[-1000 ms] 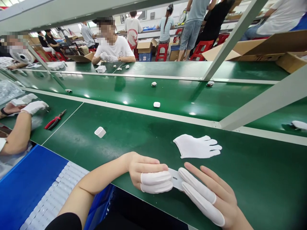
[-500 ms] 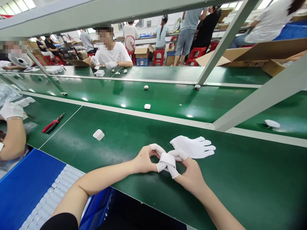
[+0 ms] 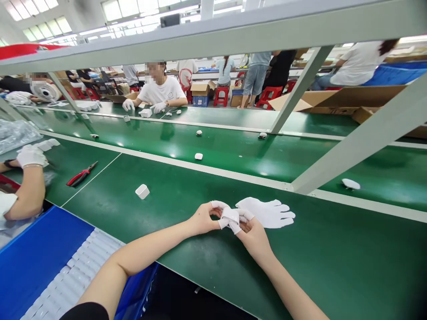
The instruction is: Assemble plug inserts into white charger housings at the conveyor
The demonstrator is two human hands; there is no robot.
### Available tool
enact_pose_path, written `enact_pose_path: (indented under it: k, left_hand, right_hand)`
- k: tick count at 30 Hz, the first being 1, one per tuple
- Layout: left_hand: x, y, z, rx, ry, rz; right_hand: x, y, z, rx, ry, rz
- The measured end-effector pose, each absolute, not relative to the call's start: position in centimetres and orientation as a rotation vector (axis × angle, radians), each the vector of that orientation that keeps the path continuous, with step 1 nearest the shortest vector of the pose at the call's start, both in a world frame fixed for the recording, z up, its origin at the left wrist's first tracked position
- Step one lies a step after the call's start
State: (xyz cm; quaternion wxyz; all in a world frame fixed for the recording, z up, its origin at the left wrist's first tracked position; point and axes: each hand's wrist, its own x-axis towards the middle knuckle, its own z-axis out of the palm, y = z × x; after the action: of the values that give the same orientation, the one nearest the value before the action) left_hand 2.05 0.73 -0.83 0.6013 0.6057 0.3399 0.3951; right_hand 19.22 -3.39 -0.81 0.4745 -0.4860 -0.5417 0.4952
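Note:
Between my two hands is a small white glossy part (image 3: 231, 215), held above the green table. My left hand (image 3: 208, 218) grips it from the left, its thumb and fingertips in white finger covers. From the right, my right hand (image 3: 251, 229) closes on the same part, with covered fingertips too. Just behind my right hand a white glove (image 3: 267, 213) lies flat. A white rounded box-like piece (image 3: 142, 191) rests on the table to the left of my hands.
Red-handled pliers (image 3: 82, 174) lie at the left, near another person's gloved hand (image 3: 32, 156). A blue crate (image 3: 43, 249) with rows of white parts stands front left. Beyond the pale rail (image 3: 213, 169), a green belt (image 3: 160, 144) carries several small white pieces. A slanted post (image 3: 356, 133) rises right.
The view has tilted up and shifted. Both my hands still hold the white part. Across the belt, a seated person's hands have moved apart, and small pieces on the belt have shifted leftward.

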Motion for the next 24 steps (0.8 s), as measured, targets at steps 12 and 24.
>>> enact_pose_path:
  k: [12,24]
  left_hand:
    - [2.2,0.3,-0.4,1.487,0.897,0.994]
    - [3.2,1.5,-0.9,1.162,1.108,1.110]
  right_hand:
    - [18.8,-3.6,1.4,-1.071,-1.454,1.222]
    - [17.8,-0.1,-0.5,-1.366,-1.601,0.969]
